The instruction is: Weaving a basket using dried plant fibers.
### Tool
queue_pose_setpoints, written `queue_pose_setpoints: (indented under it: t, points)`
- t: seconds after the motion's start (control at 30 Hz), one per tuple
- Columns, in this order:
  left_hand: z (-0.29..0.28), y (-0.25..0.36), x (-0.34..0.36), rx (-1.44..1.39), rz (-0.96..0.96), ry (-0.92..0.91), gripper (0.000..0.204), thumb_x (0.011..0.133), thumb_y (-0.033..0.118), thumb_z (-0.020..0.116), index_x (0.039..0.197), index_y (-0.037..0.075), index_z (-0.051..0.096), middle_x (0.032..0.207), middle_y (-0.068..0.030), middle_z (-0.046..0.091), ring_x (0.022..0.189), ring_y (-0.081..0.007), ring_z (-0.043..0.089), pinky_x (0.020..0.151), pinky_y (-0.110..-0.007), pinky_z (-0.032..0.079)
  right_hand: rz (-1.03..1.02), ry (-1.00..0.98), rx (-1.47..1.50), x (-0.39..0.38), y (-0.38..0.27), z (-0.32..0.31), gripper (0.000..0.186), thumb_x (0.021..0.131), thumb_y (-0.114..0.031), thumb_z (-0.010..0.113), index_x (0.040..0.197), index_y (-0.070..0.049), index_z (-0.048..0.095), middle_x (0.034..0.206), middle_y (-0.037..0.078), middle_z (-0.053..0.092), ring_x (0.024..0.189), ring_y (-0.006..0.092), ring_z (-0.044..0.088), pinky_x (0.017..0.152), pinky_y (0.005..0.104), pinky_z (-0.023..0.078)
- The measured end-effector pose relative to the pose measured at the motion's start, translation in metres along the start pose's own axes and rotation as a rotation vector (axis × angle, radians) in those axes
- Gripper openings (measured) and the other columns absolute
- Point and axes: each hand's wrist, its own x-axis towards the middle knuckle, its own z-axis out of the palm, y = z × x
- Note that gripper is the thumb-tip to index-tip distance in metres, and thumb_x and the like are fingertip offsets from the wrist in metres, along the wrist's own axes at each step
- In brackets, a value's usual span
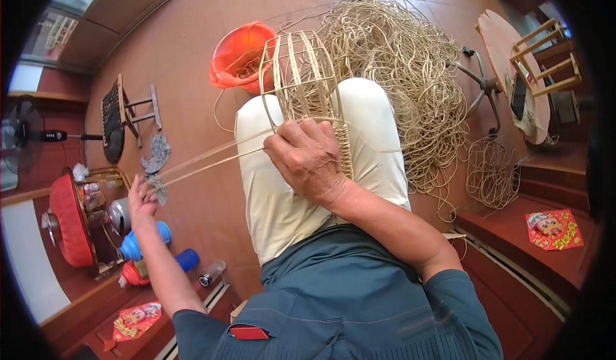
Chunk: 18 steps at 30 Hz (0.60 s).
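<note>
A thin metal frame (334,84), shaped like an open cage, rests between my knees, with pale twisted cord strung lengthwise across it. Close to my lap, one side carries a tightly wound band of cord (346,151). My right hand (305,158) is closed over the near end of the frame; its fingertips are partly hidden. Out to the left, my left hand (142,199) has its fingers curled around the cord (215,163). Two strands run from it to the frame, the lower one taut and the upper one blurred.
A large heap of loose cord (398,84) covers the floor ahead to the right. An orange-red bag-lined bucket (240,55) stands beyond my left knee. Another wire frame (493,172) lies at the right, below a round table (513,71). A low stool (131,113) is at left.
</note>
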Motion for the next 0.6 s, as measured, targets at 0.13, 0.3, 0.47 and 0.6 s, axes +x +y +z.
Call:
queue_pose_setpoints:
  t: [0.13,0.3,0.47,0.6]
  points:
    - [-0.083,0.046,0.034,0.07,-0.049,0.362,0.028,0.108,0.043,0.071,0.09,0.024,0.061,0.055,0.012,0.033,0.046,-0.0083,0.025,0.048,-0.03,0.019,-0.009,0.039,0.004,-0.004,0.004,0.0,0.008,0.087,-0.014,0.069,0.084,-0.018,0.063,0.087,-0.001,0.055,0.085,0.0193,0.058,0.078,0.0369,0.043]
    - [-0.166,0.104,0.066,0.203,0.025,0.462,0.027,0.109,0.044,0.068,0.095,0.021,0.072,0.063,0.0083,0.052,0.051,-0.0093,0.045,0.049,-0.033,0.031,-0.007,0.09,0.065,0.005,0.002,0.002,0.007,0.088,-0.016,0.071,0.086,-0.018,0.065,0.086,-0.001,0.055,0.082,0.0186,0.059,0.077,0.0367,0.043]
    - [0.06,-0.016,0.03,1.145,0.887,-0.083,0.038,0.108,0.019,0.066,0.143,0.002,0.065,0.126,-0.0122,0.07,0.122,-0.0197,0.067,0.105,-0.034,0.054,0.066,0.114,0.066,0.002,0.012,-0.002,0.013,0.086,-0.016,0.086,0.094,-0.019,0.077,0.086,-0.003,0.063,0.082,0.0212,0.062,0.077,0.0382,0.044]
    - [0.236,-0.101,-0.151,0.909,0.871,-0.578,0.033,0.105,0.01,0.067,0.138,0.006,0.069,0.122,-0.005,0.072,0.112,-0.0172,0.069,0.092,-0.034,0.057,0.032,0.145,0.079,0.003,0.003,-0.008,0.008,0.091,-0.017,0.079,0.095,-0.019,0.073,0.087,-0.001,0.061,0.082,0.0217,0.06,0.076,0.0389,0.042]
